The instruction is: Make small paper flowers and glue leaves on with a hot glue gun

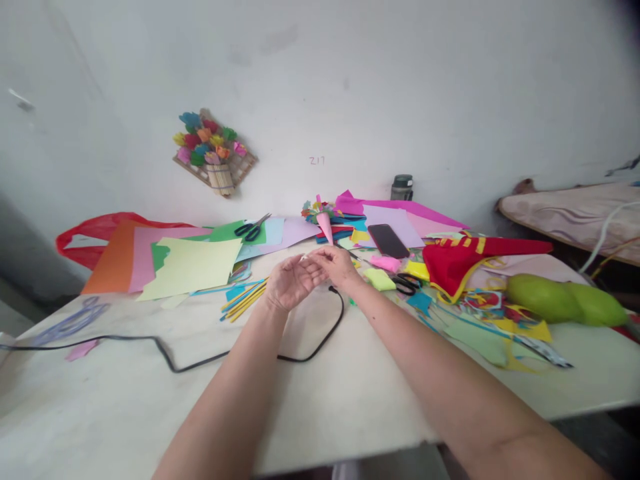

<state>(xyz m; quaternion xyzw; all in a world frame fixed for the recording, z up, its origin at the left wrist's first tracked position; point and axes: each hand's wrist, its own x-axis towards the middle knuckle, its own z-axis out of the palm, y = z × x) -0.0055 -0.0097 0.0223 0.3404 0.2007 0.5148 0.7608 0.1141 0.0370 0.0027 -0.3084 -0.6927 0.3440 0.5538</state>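
Observation:
My left hand [291,281] is turned palm up above the middle of the table, its fingers loosely extended and meeting my right hand. Thumb and fingers of my right hand [336,263] are pinched together over the left fingertips. A tiny whitish bit shows at the left fingertips, too small to name. Just beyond the hands stands a pink paper cone [325,227] with small colourful paper pieces at its top. Yellow and blue paper strips [245,301] lie beside my left wrist. A black cable [343,310] loops on the table below the hands.
Coloured paper sheets [200,270] with scissors [253,229] on top spread at the left back. Rightward lie a phone [388,241], black-handled scissors [407,285], red cloth [450,267], paper scraps and a green balloon-like object [565,300]. A dark bottle [401,188] stands by the wall.

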